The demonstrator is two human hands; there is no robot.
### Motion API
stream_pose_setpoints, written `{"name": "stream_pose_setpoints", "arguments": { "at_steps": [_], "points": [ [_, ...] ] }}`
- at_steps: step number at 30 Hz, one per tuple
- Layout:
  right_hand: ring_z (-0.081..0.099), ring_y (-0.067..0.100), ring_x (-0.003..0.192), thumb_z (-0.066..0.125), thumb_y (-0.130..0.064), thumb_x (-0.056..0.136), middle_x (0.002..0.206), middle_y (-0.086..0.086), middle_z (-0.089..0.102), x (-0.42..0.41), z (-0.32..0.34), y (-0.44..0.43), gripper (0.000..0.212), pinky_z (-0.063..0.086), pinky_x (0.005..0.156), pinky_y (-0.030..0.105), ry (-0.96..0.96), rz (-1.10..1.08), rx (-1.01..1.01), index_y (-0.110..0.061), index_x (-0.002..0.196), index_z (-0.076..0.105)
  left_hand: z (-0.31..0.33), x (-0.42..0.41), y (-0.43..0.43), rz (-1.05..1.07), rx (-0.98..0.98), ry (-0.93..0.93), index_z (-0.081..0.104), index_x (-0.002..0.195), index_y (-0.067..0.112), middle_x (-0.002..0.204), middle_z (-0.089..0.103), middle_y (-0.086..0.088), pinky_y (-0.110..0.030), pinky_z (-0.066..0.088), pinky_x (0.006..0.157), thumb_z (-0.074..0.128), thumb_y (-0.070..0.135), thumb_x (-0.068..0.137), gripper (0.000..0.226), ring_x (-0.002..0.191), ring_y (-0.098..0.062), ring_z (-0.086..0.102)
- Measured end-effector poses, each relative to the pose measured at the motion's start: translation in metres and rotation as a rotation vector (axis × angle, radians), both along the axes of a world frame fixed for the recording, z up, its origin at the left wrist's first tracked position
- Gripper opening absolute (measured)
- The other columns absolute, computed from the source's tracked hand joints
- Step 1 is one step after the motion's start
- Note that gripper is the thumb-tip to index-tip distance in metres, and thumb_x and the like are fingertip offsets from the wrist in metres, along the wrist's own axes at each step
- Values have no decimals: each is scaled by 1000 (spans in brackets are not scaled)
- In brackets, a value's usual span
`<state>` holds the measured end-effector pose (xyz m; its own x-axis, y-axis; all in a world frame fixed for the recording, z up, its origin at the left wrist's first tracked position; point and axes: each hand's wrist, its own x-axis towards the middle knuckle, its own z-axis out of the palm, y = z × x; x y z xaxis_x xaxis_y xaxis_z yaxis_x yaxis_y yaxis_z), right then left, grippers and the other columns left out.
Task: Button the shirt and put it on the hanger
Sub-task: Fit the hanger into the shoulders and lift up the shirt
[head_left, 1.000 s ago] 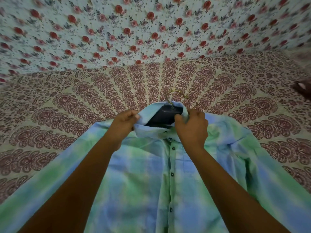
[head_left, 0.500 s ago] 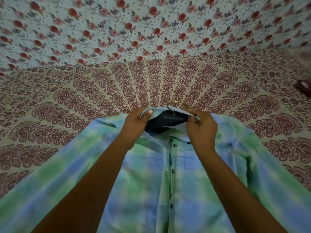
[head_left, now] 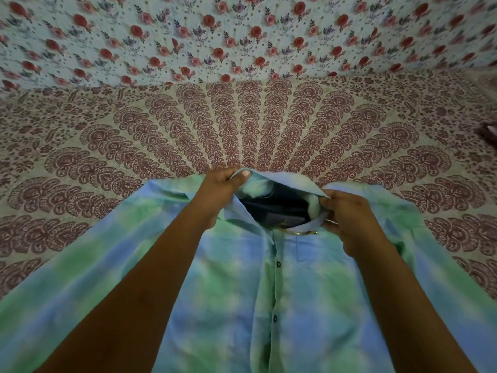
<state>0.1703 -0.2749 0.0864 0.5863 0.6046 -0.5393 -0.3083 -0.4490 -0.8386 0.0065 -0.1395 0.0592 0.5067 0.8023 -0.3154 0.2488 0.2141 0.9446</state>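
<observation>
A blue and green tie-dye shirt (head_left: 231, 305) lies front up on the bed, its placket closed with dark buttons. My left hand (head_left: 219, 191) pinches the left side of the collar (head_left: 285, 179) and lifts it. My right hand (head_left: 347, 219) grips the right side of the collar. Inside the open neck I see the dark hanger (head_left: 279, 208). A thin gold piece of its hook (head_left: 302, 233) shows just below the collar opening; the rest of the hook is hidden under the fabric.
The shirt rests on a bedspread (head_left: 242, 125) with a maroon fan pattern. A rose-print cloth (head_left: 242, 36) rises behind it. A dark object (head_left: 488, 133) sits at the right edge.
Both hands pulled the collar up and apart, widening the neck opening. The gold hook, which stood above the collar before, now lies down by the collar's front.
</observation>
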Motion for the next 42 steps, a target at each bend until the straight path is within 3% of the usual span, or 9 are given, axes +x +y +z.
{"name": "stream_pose_setpoints", "arguments": {
  "at_steps": [6,14,20,29,31,33,36,39,42],
  "points": [
    [60,0,62,55,-18,89,63,-11,66,-8,-29,-29,20,48,64,11,-81,178,176,-16,74,68,-18,-17,-13,33,-90,-14,71,82,14,99,68,-13,-42,43,96,60,26,88,18,101,-25,61],
    [53,-4,54,68,-2,79,56,-11,62,-13,-74,-81,10,42,58,7,-243,240,4,-10,74,65,-54,-49,-51,-38,166,238,66,69,18,61,63,11,-10,42,60,71,17,79,11,58,5,54],
    [57,22,82,58,-6,83,83,7,63,-43,-113,-113,9,34,69,20,-665,-8,-175,-7,87,66,-80,-81,-82,20,529,427,71,81,7,84,61,-4,2,35,68,74,13,76,9,75,-7,54],
    [62,6,72,45,4,91,89,0,63,-42,-84,-99,28,52,63,15,263,-514,222,-19,89,61,-64,-70,-84,167,189,123,63,91,12,80,63,5,-7,44,65,54,0,89,15,66,9,58],
    [55,12,71,47,1,90,83,1,60,-45,-79,-95,22,49,60,18,82,-438,130,-16,88,61,-60,-69,-82,233,156,109,64,85,14,75,62,5,-13,45,65,55,3,89,15,66,2,58],
    [48,13,76,47,-4,84,90,4,57,-49,-78,-94,18,44,70,24,-428,-218,5,-9,95,60,-55,-69,-81,293,88,73,63,77,20,71,62,4,-19,48,65,55,7,91,21,70,-8,57],
    [46,21,103,44,-8,62,114,13,56,-55,-79,-91,54,35,86,29,-1039,240,37,-7,115,52,-48,-65,-83,275,22,38,60,75,21,75,60,0,-26,49,70,51,11,93,23,75,-14,55],
    [43,31,125,62,-5,55,135,13,48,-62,-93,-86,79,29,104,41,-1332,681,-81,-19,129,38,-42,-61,-83,265,-4,-1,58,76,19,75,57,-2,-28,48,70,49,11,95,22,73,-14,55],
    [53,31,120,78,-5,51,129,11,56,-67,-108,-77,86,38,104,45,-1454,733,-194,-17,129,43,-37,-61,-79,248,0,-21,58,76,19,71,59,1,-27,48,66,49,13,95,22,69,-13,55]
  ]
}}
